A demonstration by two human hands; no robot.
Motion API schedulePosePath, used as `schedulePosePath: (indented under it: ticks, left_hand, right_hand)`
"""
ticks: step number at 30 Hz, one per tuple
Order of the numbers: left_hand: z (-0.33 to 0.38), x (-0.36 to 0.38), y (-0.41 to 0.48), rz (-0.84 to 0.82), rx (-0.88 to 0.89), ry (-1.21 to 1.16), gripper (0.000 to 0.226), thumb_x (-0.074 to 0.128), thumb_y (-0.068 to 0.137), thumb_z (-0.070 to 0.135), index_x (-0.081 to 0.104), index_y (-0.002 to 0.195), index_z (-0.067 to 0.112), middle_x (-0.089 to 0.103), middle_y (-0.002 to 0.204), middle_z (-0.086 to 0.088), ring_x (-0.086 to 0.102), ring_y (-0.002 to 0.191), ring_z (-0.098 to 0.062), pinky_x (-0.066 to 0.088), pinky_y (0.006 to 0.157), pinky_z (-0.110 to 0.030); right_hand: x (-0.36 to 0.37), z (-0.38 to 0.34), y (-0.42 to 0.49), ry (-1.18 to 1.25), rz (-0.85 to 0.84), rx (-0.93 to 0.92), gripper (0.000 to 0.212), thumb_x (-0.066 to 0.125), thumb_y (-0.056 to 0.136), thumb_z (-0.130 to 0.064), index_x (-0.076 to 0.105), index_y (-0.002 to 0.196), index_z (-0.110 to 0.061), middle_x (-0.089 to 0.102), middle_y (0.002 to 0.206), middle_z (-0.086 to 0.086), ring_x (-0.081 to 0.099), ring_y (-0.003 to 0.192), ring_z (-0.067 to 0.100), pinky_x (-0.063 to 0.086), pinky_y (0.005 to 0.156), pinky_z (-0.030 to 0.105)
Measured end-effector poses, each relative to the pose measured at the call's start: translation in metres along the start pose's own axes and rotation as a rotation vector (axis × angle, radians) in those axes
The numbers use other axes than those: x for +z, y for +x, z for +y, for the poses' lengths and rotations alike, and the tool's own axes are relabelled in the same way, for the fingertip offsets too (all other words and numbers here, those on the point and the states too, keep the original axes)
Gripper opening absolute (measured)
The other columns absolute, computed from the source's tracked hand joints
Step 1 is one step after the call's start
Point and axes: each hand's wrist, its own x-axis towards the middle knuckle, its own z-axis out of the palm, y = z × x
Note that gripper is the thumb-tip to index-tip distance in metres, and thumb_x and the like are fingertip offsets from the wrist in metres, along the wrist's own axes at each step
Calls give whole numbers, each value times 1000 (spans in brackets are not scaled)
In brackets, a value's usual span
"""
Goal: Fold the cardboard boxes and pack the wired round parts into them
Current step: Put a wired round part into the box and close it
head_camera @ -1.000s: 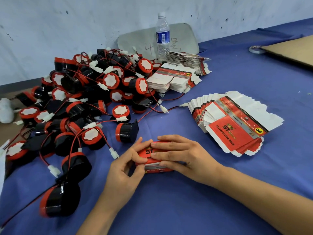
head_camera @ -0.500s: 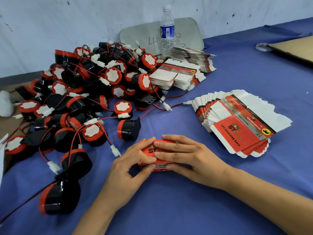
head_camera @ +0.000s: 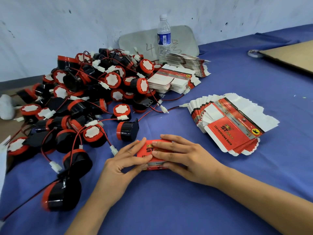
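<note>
Cardboard box [head_camera: 148, 150], where is it?

On the blue counter [head_camera: 186, 209], low in the middle, folded up and red, between both hands.

How does each grip stand?

Left grip [head_camera: 125, 160] is curled round the box's left end, thumb on top. Right grip [head_camera: 183, 158] holds the right end, fingers laid across the top, thumb against the near side.

Any writing?

"ST" in black under a gold crown on the box top; the rest is covered. The fanned flat box blanks [head_camera: 233, 128] to the right show "ST" too, and a line ending in "Horn". A handwritten "4" is on the grey board [head_camera: 135, 41] against the wall. The water bottle [head_camera: 164, 36] label is too small to read.

And the wired round parts [head_camera: 81, 102]?

Heaped to the left, black with red rims and white connectors; the nearest part [head_camera: 127, 130] lies just beyond the box.
</note>
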Motion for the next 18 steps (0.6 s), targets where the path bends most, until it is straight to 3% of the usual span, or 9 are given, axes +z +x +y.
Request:
schedulePosePath:
  ticks: [3,7,12,15,18]
  left_hand:
    - [1,-2,-5,5,4,16,38,67,76,18,72,102,45,46,136,35,48,125,6,40,102,-14]
    - [3,1,-6,43,69,154,38,75,80,25,66,117,32,50,140,17,44,129,6,35,104,-12]
    - [1,5,-1,16,142,269,40,68,84,11,59,123,18,52,132,18,37,134,-1,27,110,-11]
    - [-1,6,0,23,102,227,40,70,84,7,63,119,24,54,131,19,39,133,1,29,110,-13]
    - [0,6,-1,46,33,124,45,74,81,9,65,112,40,50,138,20,42,128,10,33,104,-9]
  right_hand:
    - [-1,-3,0,5,35,43,46,60,93,-29,53,136,-14,44,147,6,41,137,27,46,101,45]
    - [-1,-6,1,-13,12,133,66,60,91,-42,32,147,-18,27,157,4,30,143,20,44,105,43]
    - [5,-9,5,-42,-12,86,52,66,91,-28,51,137,-9,45,146,3,41,136,24,41,107,42]
    - [11,-13,5,77,23,220,49,65,90,-27,54,136,-14,45,147,-1,38,138,20,37,111,38]
    - [8,-17,5,261,57,364,52,73,85,-25,55,133,-26,36,151,-3,36,138,8,34,111,25]
